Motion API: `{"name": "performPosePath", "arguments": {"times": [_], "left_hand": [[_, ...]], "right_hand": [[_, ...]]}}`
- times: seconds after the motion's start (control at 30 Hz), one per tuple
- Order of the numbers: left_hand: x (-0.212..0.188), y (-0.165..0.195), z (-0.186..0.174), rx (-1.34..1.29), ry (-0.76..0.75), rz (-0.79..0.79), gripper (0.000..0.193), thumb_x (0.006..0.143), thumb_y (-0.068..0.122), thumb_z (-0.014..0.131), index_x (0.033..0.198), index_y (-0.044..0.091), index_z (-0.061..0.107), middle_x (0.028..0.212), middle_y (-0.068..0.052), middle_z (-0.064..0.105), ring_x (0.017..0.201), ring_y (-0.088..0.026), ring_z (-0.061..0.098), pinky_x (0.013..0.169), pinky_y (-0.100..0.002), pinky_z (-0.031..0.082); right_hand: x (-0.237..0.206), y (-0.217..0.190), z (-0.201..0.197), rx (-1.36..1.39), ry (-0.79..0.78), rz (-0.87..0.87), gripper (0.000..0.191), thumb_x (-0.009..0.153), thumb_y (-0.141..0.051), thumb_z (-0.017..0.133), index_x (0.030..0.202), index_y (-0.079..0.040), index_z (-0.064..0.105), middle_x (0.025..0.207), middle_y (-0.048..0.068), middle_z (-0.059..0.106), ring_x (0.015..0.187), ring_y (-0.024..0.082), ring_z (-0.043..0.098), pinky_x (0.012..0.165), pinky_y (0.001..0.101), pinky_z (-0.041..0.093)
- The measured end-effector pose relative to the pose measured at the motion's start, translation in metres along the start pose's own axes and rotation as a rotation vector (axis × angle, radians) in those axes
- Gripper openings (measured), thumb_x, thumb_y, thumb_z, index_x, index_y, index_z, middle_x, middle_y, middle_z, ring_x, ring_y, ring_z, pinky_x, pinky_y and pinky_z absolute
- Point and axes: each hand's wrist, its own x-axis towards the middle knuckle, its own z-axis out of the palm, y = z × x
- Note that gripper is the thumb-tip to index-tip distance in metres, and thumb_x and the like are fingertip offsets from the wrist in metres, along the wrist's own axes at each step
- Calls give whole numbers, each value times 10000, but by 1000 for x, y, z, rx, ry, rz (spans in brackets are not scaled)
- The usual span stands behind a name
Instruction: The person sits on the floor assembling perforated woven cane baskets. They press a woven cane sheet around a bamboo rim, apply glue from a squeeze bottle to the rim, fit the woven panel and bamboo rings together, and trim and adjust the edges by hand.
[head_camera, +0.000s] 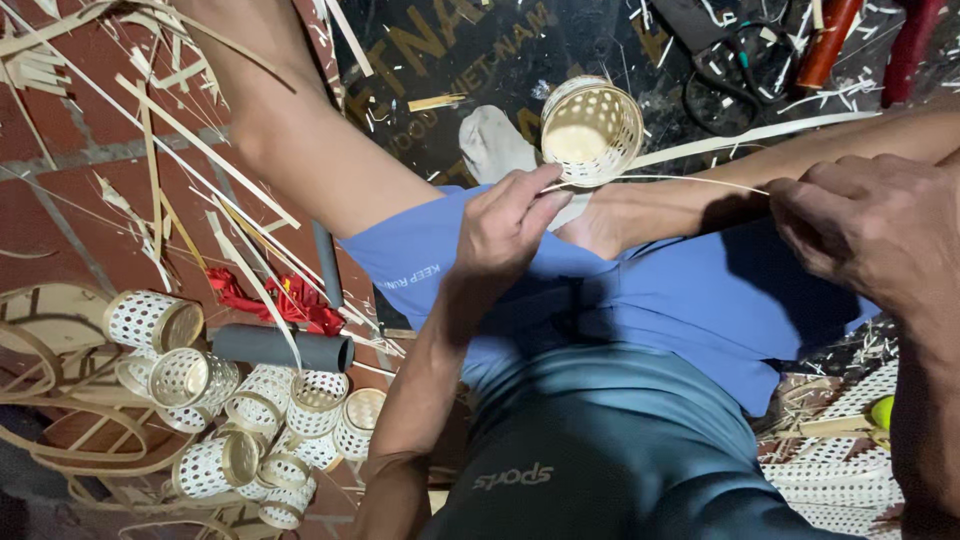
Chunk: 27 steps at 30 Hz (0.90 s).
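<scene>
A small woven bamboo basket (590, 128) with an open lattice wall rests on my crossed leg, its mouth turned toward me. My left hand (508, 226) pinches the rim's lower edge where a thin bamboo strip (680, 180) leaves it. The strip runs right to my right hand (872, 228), which is closed on its far end and holds it taut. I sit on the floor in blue shorts (680, 300).
Several finished small woven baskets (250, 420) lie heaped at lower left beside a grey tube (282, 348) and red scraps (280, 298). Loose bamboo strips (190, 140) litter the red tile floor. Woven sheets (850, 470) lie at lower right; tools (830, 40) at the top right.
</scene>
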Motion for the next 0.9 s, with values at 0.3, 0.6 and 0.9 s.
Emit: {"name": "performPosePath", "arguments": {"times": [0.3,0.6,0.9], "left_hand": [[23,-14,28,162,-102,355,283,1011,77,674,1276,-21,666,1095,-159,719,939,-279,722,798,-380,607],[90,-84,12,-176,-81,-131,244,935,125,745,1153,16,746,947,-77,659,833,-163,658,753,-288,539],[99,-92,22,-190,-129,-206,159,932,143,731,1056,60,787,907,-77,642,833,-188,662,751,-310,537]], "right_hand": [[81,-51,-24,434,207,-221,316,802,-54,784,1114,-22,746,840,119,658,758,284,668,627,410,526],[155,-12,12,568,201,-211,205,1016,-95,785,1215,-50,764,962,121,709,838,266,685,737,373,541],[167,-4,15,721,63,-133,280,983,-35,716,1260,-49,751,1012,133,711,820,253,678,703,362,544]]}}
